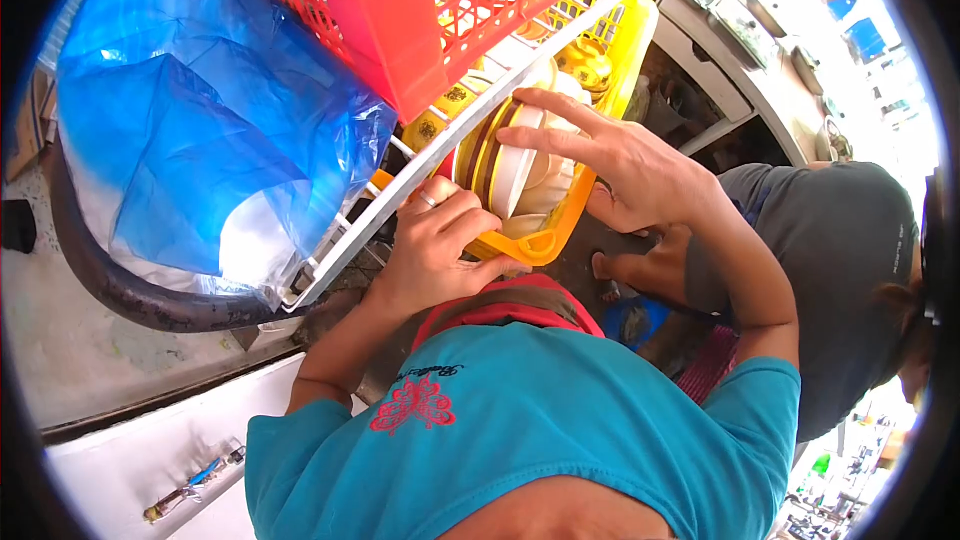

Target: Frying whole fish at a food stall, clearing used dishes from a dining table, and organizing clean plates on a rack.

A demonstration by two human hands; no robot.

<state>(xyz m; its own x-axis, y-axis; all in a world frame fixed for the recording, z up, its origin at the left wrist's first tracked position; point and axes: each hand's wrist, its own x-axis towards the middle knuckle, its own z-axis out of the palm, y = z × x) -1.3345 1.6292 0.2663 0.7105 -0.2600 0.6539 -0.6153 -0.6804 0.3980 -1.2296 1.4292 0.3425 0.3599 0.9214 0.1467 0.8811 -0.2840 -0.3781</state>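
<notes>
Before me a yellow plastic basket (566,228) holds stacked bowls (517,157), white inside with yellow and brown bands, tilted on their sides. My left hand (442,243), with a ring on one finger, is closed over the basket's near rim, its thumb along the outside and its curled fingers beside the bowls. Across the stack reaches my right hand (637,168). Its index and middle fingertips touch the banded bowls, while the thumb is low by the basket's right rim. Whether this hand grips a bowl or only rests there is unclear.
A red plastic crate (382,22) stands above the basket, beyond a metal rack bar (420,172). Blue plastic bags (202,127) bulge at left over a dark curved tube (112,277). A person in grey (817,262) is close on my right, near a counter (750,59) bearing trays.
</notes>
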